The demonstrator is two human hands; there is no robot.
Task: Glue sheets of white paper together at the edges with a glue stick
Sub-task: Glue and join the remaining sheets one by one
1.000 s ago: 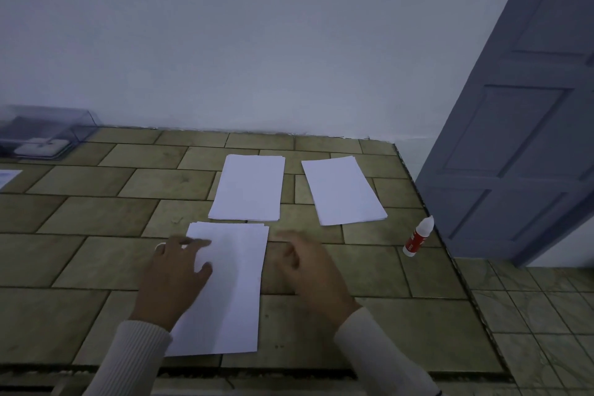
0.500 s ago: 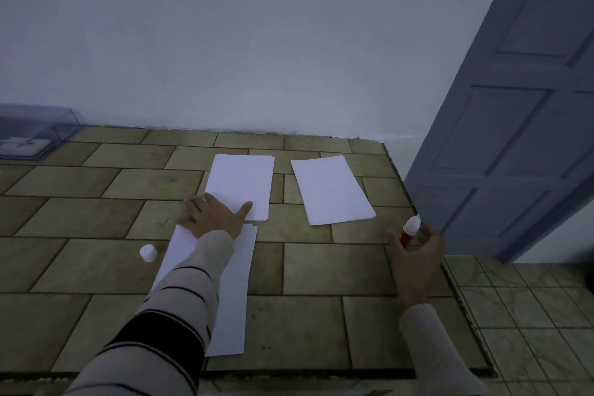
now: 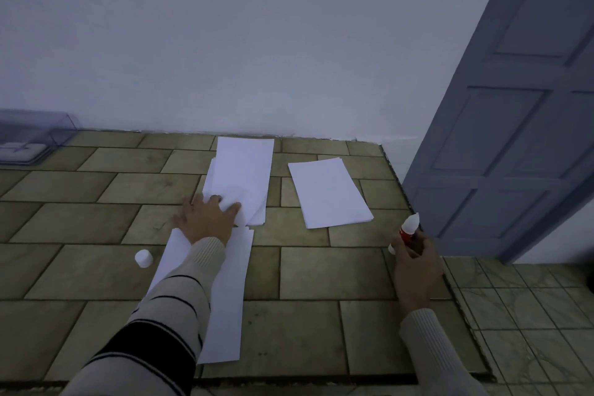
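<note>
The right hand [image 3: 414,262] has now closed its grip round the glue stick [image 3: 409,229] at the right edge of the worktop [image 3: 305,270], while the left hand [image 3: 207,219] seems to pinch up the top sheet [image 3: 239,199] of the middle stack [image 3: 246,164] for gluing.

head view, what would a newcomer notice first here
The right hand grips an uncapped red glue bottle at the right edge of the tiled counter. The left hand pinches the near corner of the middle paper stack; a white cap lies left of the near sheet.

Glue stick [image 3: 409,229] now gripped; top sheet [image 3: 244,167] shifted.
</note>
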